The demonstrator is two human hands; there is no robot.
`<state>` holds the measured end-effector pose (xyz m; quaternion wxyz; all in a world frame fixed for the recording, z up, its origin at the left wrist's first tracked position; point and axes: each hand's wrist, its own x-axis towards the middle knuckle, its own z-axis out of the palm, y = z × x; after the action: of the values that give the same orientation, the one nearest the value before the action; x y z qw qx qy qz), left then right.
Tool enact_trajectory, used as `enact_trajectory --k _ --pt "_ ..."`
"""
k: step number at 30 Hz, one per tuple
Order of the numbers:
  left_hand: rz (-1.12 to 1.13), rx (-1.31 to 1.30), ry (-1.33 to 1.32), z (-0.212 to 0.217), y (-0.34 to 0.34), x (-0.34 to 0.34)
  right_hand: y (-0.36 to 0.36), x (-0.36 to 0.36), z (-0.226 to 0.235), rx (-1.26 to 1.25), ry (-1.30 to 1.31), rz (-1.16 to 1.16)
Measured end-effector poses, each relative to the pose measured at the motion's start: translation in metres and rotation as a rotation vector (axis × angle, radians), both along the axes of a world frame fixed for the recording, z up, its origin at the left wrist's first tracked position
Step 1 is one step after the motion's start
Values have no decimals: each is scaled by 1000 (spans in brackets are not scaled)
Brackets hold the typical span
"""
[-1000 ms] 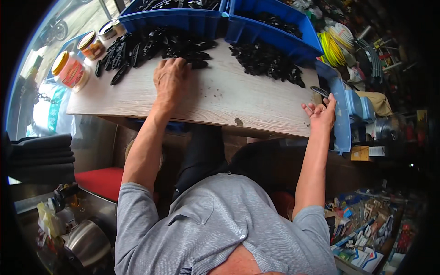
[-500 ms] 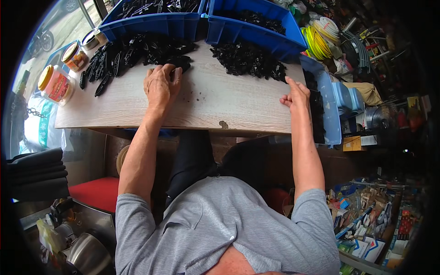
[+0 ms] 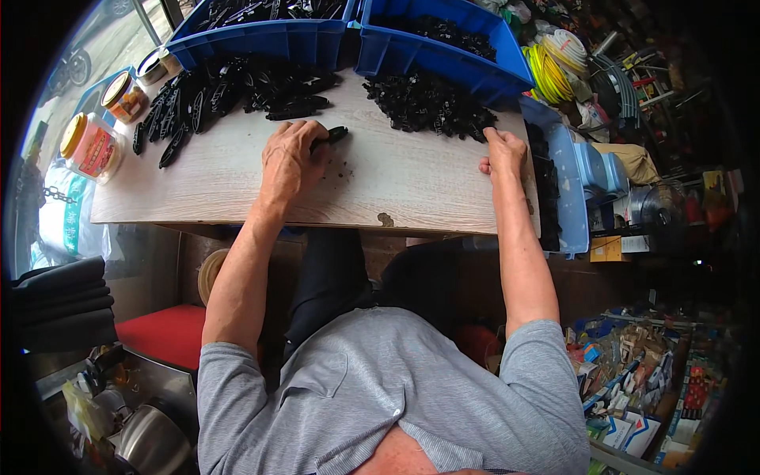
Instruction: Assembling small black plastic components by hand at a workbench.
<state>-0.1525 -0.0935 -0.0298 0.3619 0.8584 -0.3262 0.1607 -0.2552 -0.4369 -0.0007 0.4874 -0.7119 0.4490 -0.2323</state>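
Centrally, an elongated black plastic piece (image 3: 338,134) is grasped, best steadily, by the left hand (image 3: 291,158); grasp by the right hand (image 3: 505,152), centre-right, cannot be told.

A head-worn fisheye looks down past the close grey shirt (image 3: 356,372) onto the table (image 3: 419,182), sides perhaps too dark.

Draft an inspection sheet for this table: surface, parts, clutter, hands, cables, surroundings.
Surface: pale wood-grain table; dark specks mid-table, dark patch at front edge.
Parts: long black pieces piled left, smaller black pieces right; blue bins behind hold more.
Clutter: lidded jars at left edge.
Hands: left hand grips one long piece; right hand has fingers at the smaller pile's edge, grip unclear.
Cables: yellow coil off the table, cable or hose unclear.
Surroundings: red seat lower left; packed goods lower right.
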Motion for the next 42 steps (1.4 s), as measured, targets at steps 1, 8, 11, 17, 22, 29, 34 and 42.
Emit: enact_trajectory --k 1,8,11,17,22,29,34,42 --pt "-5 1 0 0 1 0 2 -1 1 30 -29 -15" --pt "27 -74 -44 9 -1 -5 2 -21 -1 145 -154 -64" --pt "37 -165 -169 9 -1 -8 14 -40 0 183 -250 74" --pt "-269 -695 842 4 -58 -65 47 -63 -1 289 -331 335" --pt "-390 -774 1378 22 -114 -73 75 -67 -5 234 -340 556" --pt "-430 -874 1479 18 -104 -68 92 -69 -9 310 -391 557" --pt "-451 -888 1509 19 -99 -68 98 -69 -9 332 -416 569" --pt "-474 -943 1530 13 -96 -71 102 -70 -6 359 -438 587"
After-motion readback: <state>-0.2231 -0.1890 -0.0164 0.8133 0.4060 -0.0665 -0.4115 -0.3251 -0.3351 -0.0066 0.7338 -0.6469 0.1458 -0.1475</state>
